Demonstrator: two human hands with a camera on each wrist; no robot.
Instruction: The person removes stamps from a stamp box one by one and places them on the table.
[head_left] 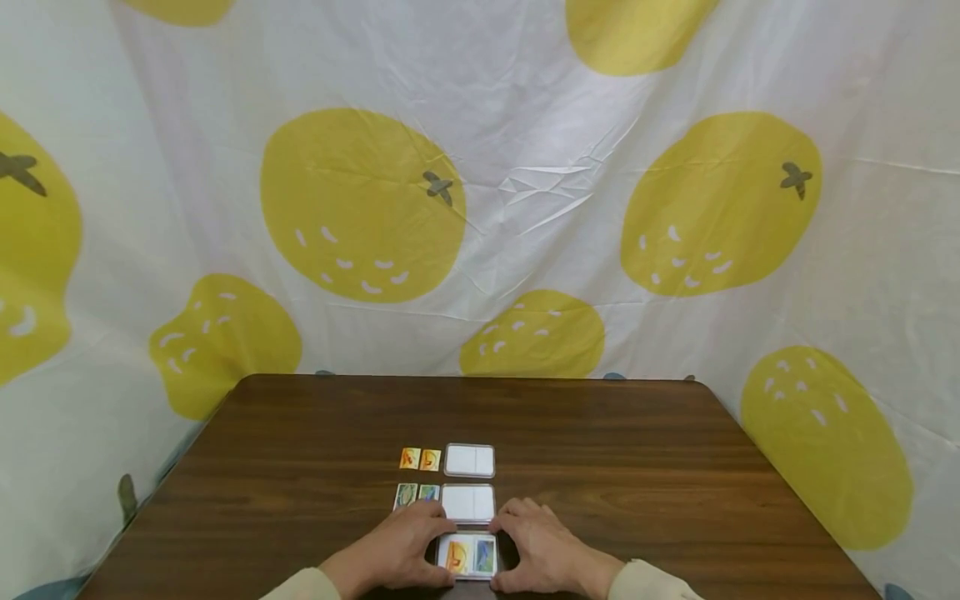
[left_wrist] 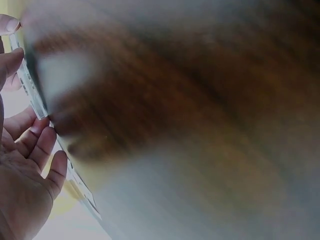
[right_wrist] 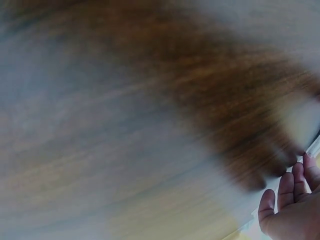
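Note:
Nearest the person on the table lies a clear-framed card case [head_left: 467,575] with an orange card [head_left: 457,557] and a blue-green card [head_left: 485,556] side by side in it. My left hand [head_left: 401,546] holds its left side, thumb at the near corner and index finger at the far one. On the opposite side my right hand [head_left: 543,546] grips it the same way. The left wrist view shows the case's transparent edge [left_wrist: 32,95] between the fingers. Fingertips of the right hand [right_wrist: 295,215] meet the edge at the right wrist view's border.
Beyond the hands lie two more clear-framed cases with white insides, a nearer one [head_left: 468,503] and a farther one [head_left: 470,460]. Left of them are two green-blue cards [head_left: 407,493], partly behind the left hand, and two orange cards [head_left: 409,458]. A fruit-print curtain [head_left: 525,208] hangs behind the brown table [head_left: 637,442].

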